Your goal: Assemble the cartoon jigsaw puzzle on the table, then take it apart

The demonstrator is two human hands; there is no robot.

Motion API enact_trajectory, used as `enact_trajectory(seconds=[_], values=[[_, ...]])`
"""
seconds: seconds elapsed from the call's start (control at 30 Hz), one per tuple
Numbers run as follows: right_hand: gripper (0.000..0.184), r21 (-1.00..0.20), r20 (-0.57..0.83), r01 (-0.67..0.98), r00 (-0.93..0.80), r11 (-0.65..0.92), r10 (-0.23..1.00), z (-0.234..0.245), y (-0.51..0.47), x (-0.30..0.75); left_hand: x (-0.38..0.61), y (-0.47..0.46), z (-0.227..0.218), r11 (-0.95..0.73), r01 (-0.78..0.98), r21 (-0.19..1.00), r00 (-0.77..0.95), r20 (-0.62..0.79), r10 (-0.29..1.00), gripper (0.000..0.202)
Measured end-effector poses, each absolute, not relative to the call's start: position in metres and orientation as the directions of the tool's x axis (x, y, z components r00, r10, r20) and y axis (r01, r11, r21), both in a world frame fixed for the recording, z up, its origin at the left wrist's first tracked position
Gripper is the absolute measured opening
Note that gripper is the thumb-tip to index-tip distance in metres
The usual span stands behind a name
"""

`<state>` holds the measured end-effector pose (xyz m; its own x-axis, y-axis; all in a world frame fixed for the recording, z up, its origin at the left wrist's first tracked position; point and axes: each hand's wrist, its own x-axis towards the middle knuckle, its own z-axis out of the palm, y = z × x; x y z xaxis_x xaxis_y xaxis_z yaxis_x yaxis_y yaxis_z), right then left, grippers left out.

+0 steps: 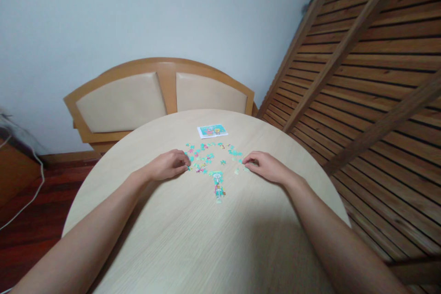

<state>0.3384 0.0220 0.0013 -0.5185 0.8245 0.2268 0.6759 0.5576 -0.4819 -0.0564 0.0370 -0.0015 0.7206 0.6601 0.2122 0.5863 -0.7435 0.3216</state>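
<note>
Several small turquoise and pink puzzle pieces (206, 156) lie scattered on a round pale wooden table (193, 239). A short joined strip of pieces (218, 187) lies just in front of them. My left hand (168, 165) rests at the left edge of the scatter, fingers curled and pinched on a piece. My right hand (263, 165) rests at the right edge, fingertips curled down by a piece; what they hold is too small to name. A small printed picture card (212, 131) lies beyond the pieces.
A wooden chair back with beige padded panels (158, 96) stands behind the table against a pale wall. A slatted wooden frame (361, 69) leans at the right. A white cable (31, 183) hangs over the dark red floor at the left.
</note>
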Motion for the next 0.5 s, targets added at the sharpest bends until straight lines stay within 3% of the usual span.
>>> enact_trajectory(seconds=[0.5], values=[[0.017, -0.489, 0.224, 0.673, -0.518, 0.555, 0.826, 0.0032, 0.0214, 0.3379, -0.0529, 0.034, 0.0017, -0.745, 0.551, 0.375, 0.732, 0.211, 0.648, 0.016]])
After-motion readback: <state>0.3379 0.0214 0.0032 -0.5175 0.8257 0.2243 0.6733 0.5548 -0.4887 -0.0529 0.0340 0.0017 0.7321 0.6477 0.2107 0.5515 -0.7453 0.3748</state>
